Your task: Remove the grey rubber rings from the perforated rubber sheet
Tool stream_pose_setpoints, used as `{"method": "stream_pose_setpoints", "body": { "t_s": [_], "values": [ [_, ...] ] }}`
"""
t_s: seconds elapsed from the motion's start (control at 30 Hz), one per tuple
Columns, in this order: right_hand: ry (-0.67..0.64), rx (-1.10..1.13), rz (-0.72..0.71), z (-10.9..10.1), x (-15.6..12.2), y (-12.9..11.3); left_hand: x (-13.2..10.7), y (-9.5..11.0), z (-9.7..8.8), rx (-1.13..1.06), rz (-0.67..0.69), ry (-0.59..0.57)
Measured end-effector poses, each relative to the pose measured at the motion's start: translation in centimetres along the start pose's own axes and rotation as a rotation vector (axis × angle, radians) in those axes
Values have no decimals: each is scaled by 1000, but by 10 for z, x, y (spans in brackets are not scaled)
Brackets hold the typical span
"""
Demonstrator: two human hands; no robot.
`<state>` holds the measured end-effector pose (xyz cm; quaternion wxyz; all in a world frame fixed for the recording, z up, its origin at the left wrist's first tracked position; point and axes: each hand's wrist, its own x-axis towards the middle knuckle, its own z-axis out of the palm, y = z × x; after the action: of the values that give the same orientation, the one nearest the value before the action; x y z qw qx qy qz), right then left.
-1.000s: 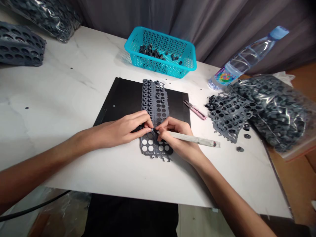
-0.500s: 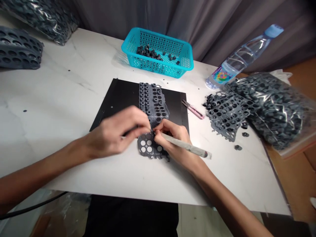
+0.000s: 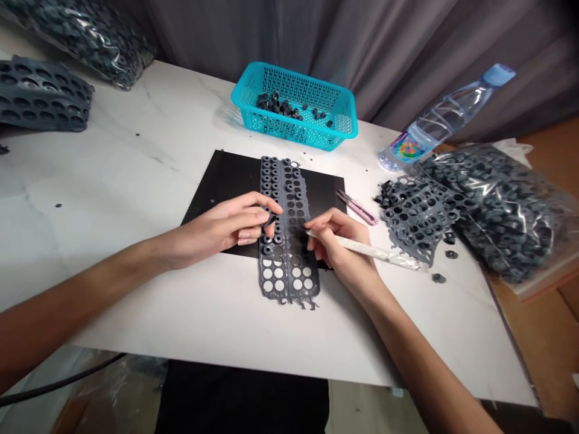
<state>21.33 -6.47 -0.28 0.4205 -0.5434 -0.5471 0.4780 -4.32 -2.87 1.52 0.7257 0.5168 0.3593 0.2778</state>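
A dark grey rubber sheet (image 3: 289, 274) with rows of round holes lies lengthwise before me, its upper part over a black mat (image 3: 235, 175). Small ring-shaped plugs fill much of its left rows; many lower holes are open. My left hand (image 3: 226, 226) is over the sheet's left side, thumb and fingers closed around what looks like a small dark rubber piece, mostly hidden. In my right hand (image 3: 346, 244) is a slim pen-shaped tool (image 3: 380, 253) with a whitish wrapped handle. Its dark tip is at the sheet's right edge.
A turquoise basket (image 3: 294, 129) holding small dark pieces stands behind the mat. Right of the mat lie pink snips (image 3: 359, 208), another holed sheet (image 3: 420, 217), a water bottle (image 3: 420, 132) and a filled plastic bag (image 3: 502, 211). A rubber bundle (image 3: 45, 96) sits far left.
My hands were close together over the sheet's lower middle. Now they are apart, the left farther up along the left rows, the right and its tool at the right edge.
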Motion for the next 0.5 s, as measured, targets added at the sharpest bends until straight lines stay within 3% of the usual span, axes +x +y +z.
{"method": "stream_pose_setpoints", "body": {
  "t_s": [0.5],
  "values": [
    [-29,-56,-18,4,-3,1,4,-8,-1,-235,-130,-75]
  ]
}}
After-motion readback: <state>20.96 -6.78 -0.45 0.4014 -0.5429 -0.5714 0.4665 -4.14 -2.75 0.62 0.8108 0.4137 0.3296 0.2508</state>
